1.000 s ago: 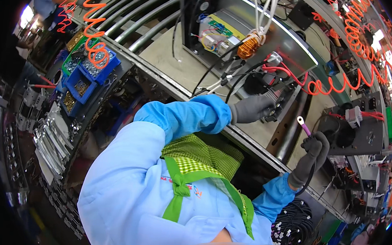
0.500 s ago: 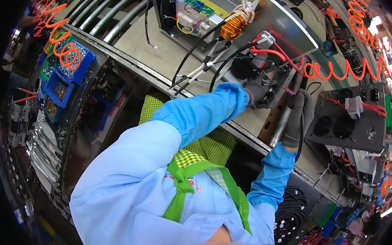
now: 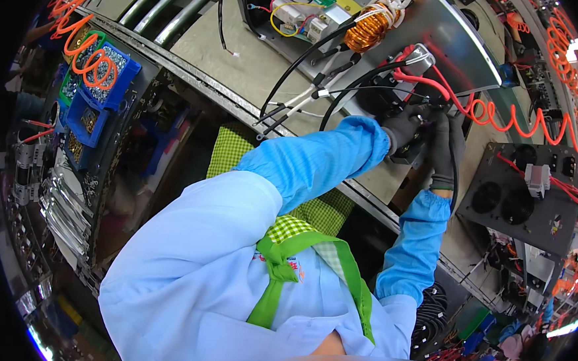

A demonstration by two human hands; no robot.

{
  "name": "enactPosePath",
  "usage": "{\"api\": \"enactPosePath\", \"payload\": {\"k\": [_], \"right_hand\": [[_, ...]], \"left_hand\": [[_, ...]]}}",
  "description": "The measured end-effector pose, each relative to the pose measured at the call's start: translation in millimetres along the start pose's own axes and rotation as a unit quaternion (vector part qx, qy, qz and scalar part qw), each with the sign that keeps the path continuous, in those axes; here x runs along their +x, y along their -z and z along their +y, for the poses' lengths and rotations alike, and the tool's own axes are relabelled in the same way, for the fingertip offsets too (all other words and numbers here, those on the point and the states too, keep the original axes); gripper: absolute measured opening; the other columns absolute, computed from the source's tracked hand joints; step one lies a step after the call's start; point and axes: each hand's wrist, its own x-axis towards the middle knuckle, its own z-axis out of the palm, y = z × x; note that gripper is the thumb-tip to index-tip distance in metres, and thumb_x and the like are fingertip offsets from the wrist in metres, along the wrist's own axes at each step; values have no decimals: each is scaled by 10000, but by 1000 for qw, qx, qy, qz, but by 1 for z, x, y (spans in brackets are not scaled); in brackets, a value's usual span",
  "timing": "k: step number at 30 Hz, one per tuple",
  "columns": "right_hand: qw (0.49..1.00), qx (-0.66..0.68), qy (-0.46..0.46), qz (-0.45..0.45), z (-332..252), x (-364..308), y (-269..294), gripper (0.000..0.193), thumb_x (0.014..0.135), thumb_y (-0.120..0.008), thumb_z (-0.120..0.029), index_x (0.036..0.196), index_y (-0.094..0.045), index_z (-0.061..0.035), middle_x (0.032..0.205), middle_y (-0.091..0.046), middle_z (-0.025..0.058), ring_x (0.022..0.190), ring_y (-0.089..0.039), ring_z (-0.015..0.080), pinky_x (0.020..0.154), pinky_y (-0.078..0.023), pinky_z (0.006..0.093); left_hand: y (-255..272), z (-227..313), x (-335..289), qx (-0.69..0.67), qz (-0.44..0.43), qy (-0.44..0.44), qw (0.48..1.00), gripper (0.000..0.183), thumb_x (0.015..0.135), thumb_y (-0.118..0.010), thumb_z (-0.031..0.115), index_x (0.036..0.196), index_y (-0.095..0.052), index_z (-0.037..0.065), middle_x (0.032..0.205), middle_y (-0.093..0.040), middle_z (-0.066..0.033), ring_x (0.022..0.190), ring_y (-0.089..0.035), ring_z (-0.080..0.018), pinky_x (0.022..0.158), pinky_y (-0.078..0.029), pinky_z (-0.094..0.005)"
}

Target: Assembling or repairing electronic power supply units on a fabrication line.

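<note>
My left hand [image 3: 402, 129], in a dark grey glove, is closed at the near end of an opened metal machine chassis [image 3: 443, 41]. What its fingers grip, if anything, is hidden. My right hand [image 3: 447, 152], gloved alike, is closed around a black cable [image 3: 453, 165] that hangs down past its wrist. Its fingertips meet the left hand's at the chassis end. Close above them lie red wires [image 3: 422, 79] and a small pale metal-topped part [image 3: 421, 56]. An orange copper coil [image 3: 367, 32] sits farther in, with black and white leads [image 3: 313, 92] ending in lugs.
A second dark chassis with round fan openings [image 3: 523, 188] stands at the right. Blue bins [image 3: 87, 118] with small screws are at the left, beside metal rollers [image 3: 183, 18]. Coiled orange air hoses [image 3: 527, 127] cross the right side. Black cable coils [image 3: 431, 315] lie below.
My right hand has moved up and left to the chassis end, bringing the cable to my left hand. The whole view has shifted slightly.
</note>
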Motion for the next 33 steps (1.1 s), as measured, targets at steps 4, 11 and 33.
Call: {"api": "enactPosePath", "payload": {"k": [4, 11, 33], "right_hand": [[999, 33, -19, -31, 7, 8, 0, 270, 886, -565, -242, 1014, -631, -13, 972, -617, 140, 866, -598, 221, 783, -450, 318], [995, 92, -21, -39, 30, 34, -11, 228, 889, -574, -186, 1028, -613, -8, 911, -637, 51, 806, -582, 125, 718, -474, 254], [992, -89, 26, 88, 20, 29, -27, 412, 830, -630, -252, 1179, -552, -47, 1090, -606, 177, 944, -608, 334, 805, -474, 378]], "left_hand": [[1, 17, -2, 46, -10, -50, 998, 231, 893, -493, 161, 1049, -620, 47, 1027, -629, -173, 989, -605, -270, 840, -463, -353], [1, 17, 20, -40, -85, -30, 995, 360, 916, -521, 307, 1111, -587, 11, 978, -657, -163, 904, -629, -216, 763, -486, -333], [-22, -51, 33, -90, -87, -25, 992, 284, 817, -494, 13, 1089, -576, 19, 933, -626, -125, 869, -589, -222, 750, -474, -338]]}}
